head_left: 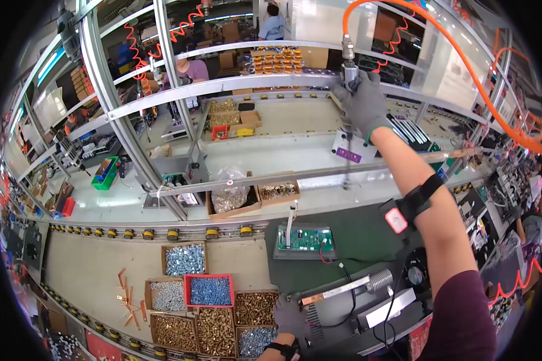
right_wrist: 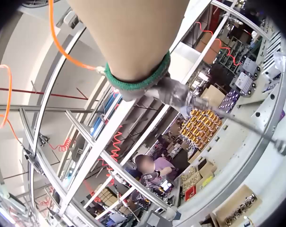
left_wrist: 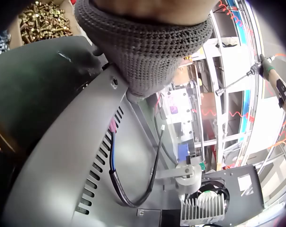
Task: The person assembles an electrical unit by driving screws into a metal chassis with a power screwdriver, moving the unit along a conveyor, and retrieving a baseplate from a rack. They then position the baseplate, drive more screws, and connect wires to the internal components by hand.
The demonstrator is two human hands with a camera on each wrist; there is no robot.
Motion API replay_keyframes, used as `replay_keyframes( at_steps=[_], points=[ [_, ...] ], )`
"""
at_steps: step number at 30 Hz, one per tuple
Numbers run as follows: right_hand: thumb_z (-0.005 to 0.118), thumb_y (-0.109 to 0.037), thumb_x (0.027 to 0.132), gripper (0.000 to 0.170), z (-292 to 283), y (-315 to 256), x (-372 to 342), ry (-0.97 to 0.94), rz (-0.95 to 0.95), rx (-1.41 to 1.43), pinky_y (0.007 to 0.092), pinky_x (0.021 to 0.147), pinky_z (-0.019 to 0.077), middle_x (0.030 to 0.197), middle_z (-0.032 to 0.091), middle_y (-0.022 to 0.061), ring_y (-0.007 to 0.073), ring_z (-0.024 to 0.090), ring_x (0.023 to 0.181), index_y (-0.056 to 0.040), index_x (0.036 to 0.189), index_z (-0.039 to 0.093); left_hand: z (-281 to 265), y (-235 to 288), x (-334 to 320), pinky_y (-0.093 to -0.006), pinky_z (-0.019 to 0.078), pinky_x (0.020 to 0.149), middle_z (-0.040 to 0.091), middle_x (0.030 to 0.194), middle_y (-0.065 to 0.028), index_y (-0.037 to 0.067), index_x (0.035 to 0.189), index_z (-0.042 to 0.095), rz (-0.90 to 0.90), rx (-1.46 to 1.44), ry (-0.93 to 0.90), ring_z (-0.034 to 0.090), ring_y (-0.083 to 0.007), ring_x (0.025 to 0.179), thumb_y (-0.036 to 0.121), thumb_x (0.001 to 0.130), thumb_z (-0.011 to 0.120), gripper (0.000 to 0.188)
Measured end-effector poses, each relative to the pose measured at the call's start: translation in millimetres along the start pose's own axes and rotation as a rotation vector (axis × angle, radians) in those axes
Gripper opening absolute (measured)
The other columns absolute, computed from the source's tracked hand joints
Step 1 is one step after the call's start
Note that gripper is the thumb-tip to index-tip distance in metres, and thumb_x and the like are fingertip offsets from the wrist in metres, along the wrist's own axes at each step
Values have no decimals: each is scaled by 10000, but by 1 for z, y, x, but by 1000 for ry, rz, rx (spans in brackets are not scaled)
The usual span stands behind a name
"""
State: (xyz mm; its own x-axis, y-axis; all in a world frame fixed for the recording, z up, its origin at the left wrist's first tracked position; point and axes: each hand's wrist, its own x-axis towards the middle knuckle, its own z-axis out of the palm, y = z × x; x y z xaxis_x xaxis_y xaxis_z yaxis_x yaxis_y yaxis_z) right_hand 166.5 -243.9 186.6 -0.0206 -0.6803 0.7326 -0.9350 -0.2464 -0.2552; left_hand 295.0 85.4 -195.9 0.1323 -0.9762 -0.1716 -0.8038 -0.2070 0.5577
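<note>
My gloved right hand (head_left: 367, 105) is raised at the rail, its fingers curled round an air screwdriver (head_left: 348, 51) on an orange hose. In the right wrist view the long bit of the screwdriver (right_wrist: 247, 125) points away from the glove (right_wrist: 166, 90). My gloved left hand (head_left: 291, 319) is low, at the corner of a grey metal housing (head_left: 337, 313). In the left wrist view the glove (left_wrist: 145, 71) touches the edge of that slotted housing (left_wrist: 67, 142); its fingertips are mostly hidden. A copper bar (head_left: 325, 295) and a coiled part lie over the housing.
Boxes of brass screws (head_left: 215, 331) and a red bin of blue-grey screws (head_left: 211, 291) stand left of the housing. Behind it a green circuit board (head_left: 306, 238) lies on a dark green mat (head_left: 361, 228). Copper strips (head_left: 126, 295) lie farther left. Metal rails (head_left: 223, 90) cross above the bench.
</note>
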Motion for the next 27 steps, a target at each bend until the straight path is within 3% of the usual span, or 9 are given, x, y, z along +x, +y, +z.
replay_keyframes(
  at_steps=[7, 9, 10, 11, 12, 15, 19, 25, 27],
  points=[
    [614, -195, 822, 338, -146, 71, -57, -601, -517, 23, 367, 817, 461, 1051, 579, 146, 304, 575, 954, -50, 1122, 559, -39, -29, -14, -464, 437, 899, 399, 1299, -212, 195, 1225, 501, -12, 39, 242, 497, -390, 1105, 237, 641, 766, 643],
    [596, -117, 794, 331, -190, 87, -103, -873, -370, -190, 388, 826, 463, 1071, 596, 127, 298, 579, 968, -65, 1120, 563, -54, -38, -22, -462, 452, 886, 437, 1240, -236, 145, 1217, 482, -7, -8, 407, 505, -427, 1087, 178, 649, 764, 635],
    [574, -68, 773, 350, -207, 101, -136, -861, -595, -324, 396, 840, 463, 1131, 582, 123, 290, 573, 1000, -105, 1122, 575, -59, -42, -29, -462, 452, 886, 437, 1240, -236, 145, 1217, 482, -5, 6, 388, 505, -427, 1087, 178, 649, 764, 635],
    [556, -63, 757, 365, -217, 100, -165, -1023, -542, -557, 404, 889, 442, 1162, 572, 94, 275, 561, 1031, -139, 1112, 590, -67, -46, -38, -456, 454, 886, 467, 1197, -223, 124, 1205, 483, -196, -34, 368, 512, -421, 1084, 180, 679, 743, 589],
    [554, -148, 779, 250, -224, 109, -194, -950, -857, -557, 430, 966, 390, 1093, 570, 64, 269, 524, 1065, -164, 1027, 585, -73, -52, -46, -450, 455, 886, 497, 1154, -211, 102, 1192, 485, -389, -72, 357, 519, -414, 1081, 181, 708, 723, 545],
    [539, -193, 776, 196, -226, 131, -244, -840, -1187, -485, 407, 1066, 307, 1123, 555, 30, 213, 479, 1117, -178, 965, 591, -69, -103, -66, -436, 458, 875, 525, 1083, -187, 70, 1152, 506, -545, -77, 121, 548, -381, 1035, 177, 750, 688, 455],
    [529, -203, 769, 127, -226, 139, -262, -896, -1199, -461, 408, 1108, 257, 986, 588, 14, 201, 484, 1096, -155, 828, 631, -96, -108, -69, -441, 453, 812, 549, 1037, -177, 33, 1033, 560, -534, -113, 257, 579, -362, 925, 167, 767, 663, 316],
    [593, -243, 640, 52, -280, 125, -304, -917, -1191, -395, 322, 723, 407, 713, 558, -35, 158, 542, 775, -196, 646, 614, -159, -97, -8, -438, 449, 803, 549, 960, -198, 5, 937, 585, -167, 74, 458, 558, -391, 886, 139, 725, 652, 259],
    [592, -249, 606, 43, -303, 112, -331, -933, -1079, -280, 335, 684, 423, 639, 524, -46, 155, 547, 735, -207, 600, 585, -199, -69, 48, -449, 455, 816, 552, 1019, -224, 25, 994, 613, -135, -49, 252, 566, -405, 924, 141, 714, 661, 307]
  ],
)
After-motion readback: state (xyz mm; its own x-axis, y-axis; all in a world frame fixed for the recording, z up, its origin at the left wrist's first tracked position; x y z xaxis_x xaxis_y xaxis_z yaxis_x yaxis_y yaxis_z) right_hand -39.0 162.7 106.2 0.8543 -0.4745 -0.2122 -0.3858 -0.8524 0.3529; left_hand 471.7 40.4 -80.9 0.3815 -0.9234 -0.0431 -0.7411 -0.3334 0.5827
